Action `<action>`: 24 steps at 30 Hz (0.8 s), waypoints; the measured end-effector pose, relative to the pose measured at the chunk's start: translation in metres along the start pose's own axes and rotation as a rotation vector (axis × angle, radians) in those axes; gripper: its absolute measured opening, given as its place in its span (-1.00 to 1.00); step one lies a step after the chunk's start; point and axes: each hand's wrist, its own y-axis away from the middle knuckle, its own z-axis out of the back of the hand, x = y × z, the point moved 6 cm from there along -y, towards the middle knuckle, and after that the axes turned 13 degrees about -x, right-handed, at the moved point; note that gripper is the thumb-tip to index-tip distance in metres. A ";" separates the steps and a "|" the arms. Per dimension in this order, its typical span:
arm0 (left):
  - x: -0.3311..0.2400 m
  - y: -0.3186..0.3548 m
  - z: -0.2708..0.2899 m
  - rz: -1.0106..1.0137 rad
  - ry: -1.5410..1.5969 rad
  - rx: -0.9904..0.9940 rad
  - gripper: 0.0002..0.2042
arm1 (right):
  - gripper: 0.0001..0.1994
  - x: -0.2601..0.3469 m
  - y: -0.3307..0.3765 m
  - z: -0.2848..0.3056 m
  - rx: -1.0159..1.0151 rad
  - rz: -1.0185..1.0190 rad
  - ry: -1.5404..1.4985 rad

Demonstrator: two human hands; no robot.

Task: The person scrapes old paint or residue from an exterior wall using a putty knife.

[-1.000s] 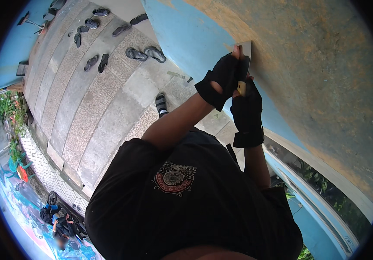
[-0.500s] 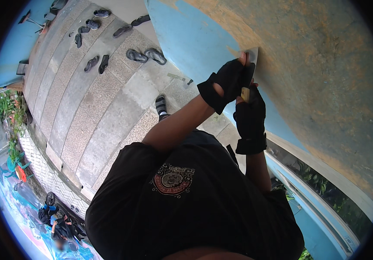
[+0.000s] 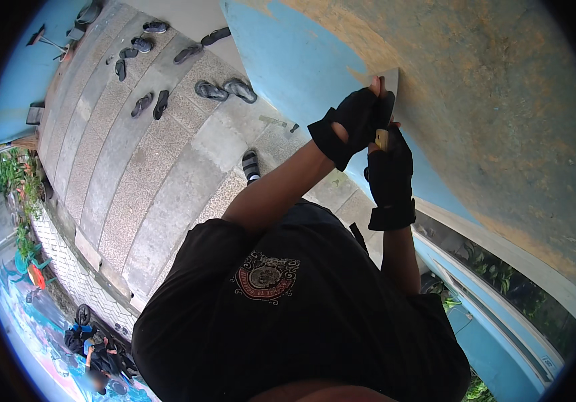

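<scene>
Scraper pressing on the old wall

Gloves are covering both my hands, black ones with the fingertips cut off. My left hand (image 3: 349, 126) is wrapping tight around the top of a scraper (image 3: 387, 86), close to its flat metal blade. My right hand (image 3: 388, 171) is gripping lower down, closed around the yellowish handle. Both hands are shut firmly, with no gap showing.

I am holding the blade flat against the wall (image 3: 489, 107), right where the blue paint (image 3: 288, 60) meets the bare brown patch.

Lots of paint is already off, I think. A big rough brown area is spreading up and to the right of the blade. Blue paint is remaining to the left and below, so plenty looks left to scrape.

Far down under me, stone steps (image 3: 127, 167) are stretching away, and pairs of sandals (image 3: 224, 89) are lying on them.
</scene>
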 end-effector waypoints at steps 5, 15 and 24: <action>-0.007 0.020 -0.010 0.286 0.294 -0.072 -0.47 | -0.56 0.011 0.001 -0.005 -0.123 0.441 0.110; 0.003 -0.008 0.051 0.140 0.234 -0.146 -0.44 | -0.67 0.024 -0.019 -0.047 -0.129 0.662 -0.037; 0.005 0.062 0.082 0.394 0.162 -0.098 -0.60 | -0.73 0.011 -0.003 0.040 0.168 -0.476 -0.172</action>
